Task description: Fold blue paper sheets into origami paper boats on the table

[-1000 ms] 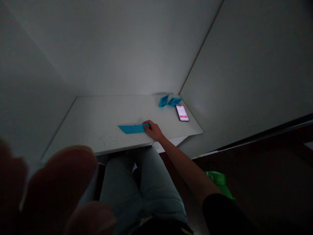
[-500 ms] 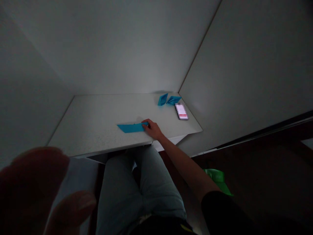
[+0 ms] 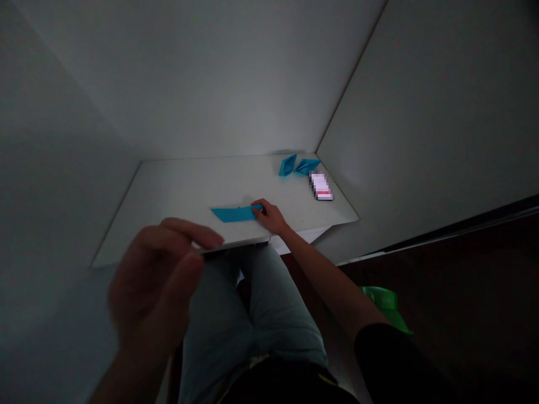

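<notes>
- One desk (image 3: 181, 185), white.
- Two hands. Left hand (image 3: 154, 280): off the desk, 8 o'clock of the paper strip (image 3: 234, 215), fingers curled near thumb; blurred, can't tell if anything's pinched.
- Right hand (image 3: 272, 217): thumb and fingers closed on strip's 3 o'clock end. Judged step: steadying it; next move likely calls for left hand at its 9 o'clock end.
- One blue strip, on desk toward near edge.
- One phone (image 3: 321, 186), 2 o'clock of strip.
- Two folded papers (image 3: 288, 166), 1 to 2 o'clock.

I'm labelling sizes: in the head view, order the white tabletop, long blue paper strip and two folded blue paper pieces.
White tabletop
Blue paper strip
Folded blue paper pieces: too alike to rank
</notes>
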Demonstrator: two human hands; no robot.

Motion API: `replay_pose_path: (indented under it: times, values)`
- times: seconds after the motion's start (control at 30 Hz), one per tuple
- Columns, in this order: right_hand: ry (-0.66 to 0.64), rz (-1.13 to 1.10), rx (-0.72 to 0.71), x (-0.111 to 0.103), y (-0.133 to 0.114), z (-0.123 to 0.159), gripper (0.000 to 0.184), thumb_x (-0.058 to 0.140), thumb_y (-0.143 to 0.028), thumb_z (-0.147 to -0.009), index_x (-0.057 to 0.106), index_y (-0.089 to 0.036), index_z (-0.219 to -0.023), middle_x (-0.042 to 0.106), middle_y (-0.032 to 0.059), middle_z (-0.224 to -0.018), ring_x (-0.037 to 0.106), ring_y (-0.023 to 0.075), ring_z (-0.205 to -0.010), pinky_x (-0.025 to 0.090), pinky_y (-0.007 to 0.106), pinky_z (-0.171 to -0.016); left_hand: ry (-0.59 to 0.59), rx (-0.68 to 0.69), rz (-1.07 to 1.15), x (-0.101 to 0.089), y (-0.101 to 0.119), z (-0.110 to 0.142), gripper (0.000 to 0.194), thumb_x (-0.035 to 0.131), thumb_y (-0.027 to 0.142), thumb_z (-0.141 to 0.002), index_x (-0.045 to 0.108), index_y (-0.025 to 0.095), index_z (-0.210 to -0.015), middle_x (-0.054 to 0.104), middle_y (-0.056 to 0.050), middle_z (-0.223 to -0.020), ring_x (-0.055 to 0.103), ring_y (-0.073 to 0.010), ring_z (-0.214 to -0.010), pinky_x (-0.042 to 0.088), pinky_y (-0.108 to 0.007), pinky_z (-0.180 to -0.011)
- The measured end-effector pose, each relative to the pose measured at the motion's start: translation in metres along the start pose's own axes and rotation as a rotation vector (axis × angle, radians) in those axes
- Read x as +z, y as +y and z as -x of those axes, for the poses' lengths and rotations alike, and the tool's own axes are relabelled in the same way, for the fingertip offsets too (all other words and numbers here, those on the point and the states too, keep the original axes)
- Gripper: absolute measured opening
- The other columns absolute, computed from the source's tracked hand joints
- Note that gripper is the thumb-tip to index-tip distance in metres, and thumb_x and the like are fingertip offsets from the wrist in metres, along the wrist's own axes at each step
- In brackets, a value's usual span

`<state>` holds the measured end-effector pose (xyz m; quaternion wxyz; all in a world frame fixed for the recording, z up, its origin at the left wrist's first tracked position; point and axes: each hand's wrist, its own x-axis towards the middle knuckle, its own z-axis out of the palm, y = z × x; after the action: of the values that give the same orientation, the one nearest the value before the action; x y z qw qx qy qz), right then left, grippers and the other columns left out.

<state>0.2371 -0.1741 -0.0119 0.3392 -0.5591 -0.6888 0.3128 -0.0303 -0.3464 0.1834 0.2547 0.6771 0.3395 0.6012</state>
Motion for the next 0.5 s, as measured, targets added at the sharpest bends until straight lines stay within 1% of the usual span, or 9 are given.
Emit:
replay_pose_path:
  times: [0.03,0.07,0.13,0.2,0.27,0.3,0.37,0.43,0.5]
  values:
    - [0.002,-0.004,-0.002,0.0,0.0,0.0,0.029,0.065,-0.036,-0.108,0.074,-0.024,-0.133,0.063,-0.0051,-0.075,0.059,0.0162,-0.07,0.044,0.028,-0.075,0.055,0.034,-0.126,0.005,-0.023,-0.015,0.008,0.075,0.032,-0.103,0.071,0.032,-0.097,0.077,-0.001,-0.098,0.076,-0.0242,-0.091,0.067,-0.044,-0.086]
    - [0.003,-0.01,-0.004,0.0,0.0,0.0,0.03,0.065,-0.036,-0.108,0.074,-0.023,-0.133,0.063,-0.005,-0.075,0.059,0.0161,-0.07,0.045,0.028,-0.075,0.038,-0.01,-0.294,0.007,-0.05,-0.027,0.013,0.077,0.036,-0.102,0.07,0.029,-0.093,0.078,0.0,-0.098,0.076,-0.0234,-0.093,0.066,-0.044,-0.092]
    - [0.016,-0.026,-0.006,0.001,0.0,0.0,0.03,0.064,-0.037,-0.108,0.074,-0.023,-0.132,0.062,-0.0052,-0.075,0.059,0.0163,-0.07,0.045,0.029,-0.076,0.052,-0.096,-0.493,0.001,-0.111,-0.04,0.022,0.071,0.045,-0.103,0.068,0.027,-0.09,0.078,-0.003,-0.098,0.076,-0.0257,-0.098,0.064,-0.046,-0.099]
    - [0.035,-0.044,-0.008,0.001,0.001,-0.001,0.029,0.064,-0.036,-0.107,0.074,-0.023,-0.131,0.063,-0.0048,-0.076,0.06,0.0171,-0.073,0.047,0.029,-0.077,0.015,-0.195,-0.646,-0.01,-0.168,-0.04,0.031,0.055,0.048,-0.108,0.07,0.025,-0.095,0.079,-0.008,-0.11,0.075,-0.0295,-0.114,0.058,-0.052,-0.113]
    - [0.055,-0.077,-0.019,0.0,0.001,-0.002,0.028,0.063,-0.034,-0.107,0.073,-0.023,-0.13,0.068,-0.0031,-0.083,0.064,0.018,-0.078,0.049,0.03,-0.079,0.012,-0.26,-0.754,-0.017,-0.211,-0.029,0.033,0.053,0.047,-0.106,0.071,0.02,-0.11,0.078,-0.016,-0.124,0.071,-0.0348,-0.126,0.052,-0.057,-0.122]
    - [0.061,-0.098,-0.025,0.0,0.001,-0.002,0.028,0.062,-0.033,-0.107,0.073,-0.023,-0.13,0.07,-0.0019,-0.087,0.066,0.0183,-0.081,0.051,0.03,-0.081,-0.016,-0.291,-0.786,-0.017,-0.226,-0.022,0.036,0.053,0.046,-0.106,0.07,0.018,-0.12,0.077,-0.018,-0.133,0.067,-0.0363,-0.133,0.048,-0.058,-0.126]
    - [0.07,-0.139,-0.035,0.001,0.002,-0.002,0.031,0.059,-0.03,-0.107,0.072,-0.023,-0.134,0.074,0.0005,-0.097,0.069,0.0186,-0.087,0.053,0.03,-0.084,-0.09,-0.338,-0.829,-0.011,-0.244,-0.008,0.042,0.053,0.045,-0.106,0.068,0.016,-0.132,0.07,-0.021,-0.15,0.059,-0.0392,-0.146,0.044,-0.06,-0.131]
    - [0.078,-0.151,-0.062,0.001,0.003,-0.002,0.034,0.058,-0.027,-0.107,0.071,-0.022,-0.138,0.076,0.0034,-0.109,0.07,0.0187,-0.091,0.055,0.031,-0.087,-0.156,-0.364,-0.863,-0.003,-0.252,0.003,0.047,0.051,0.046,-0.107,0.065,0.015,-0.14,0.065,-0.022,-0.158,0.053,-0.0405,-0.153,0.04,-0.061,-0.134]
    - [0.075,-0.123,-0.117,0.002,0.004,-0.001,0.035,0.063,-0.024,-0.104,0.072,-0.021,-0.138,0.076,0.0066,-0.121,0.07,0.0184,-0.094,0.056,0.032,-0.09,-0.187,-0.373,-0.895,0.003,-0.254,0.009,0.052,0.05,0.048,-0.109,0.063,0.014,-0.147,0.061,-0.024,-0.161,0.05,-0.0416,-0.156,0.038,-0.062,-0.135]
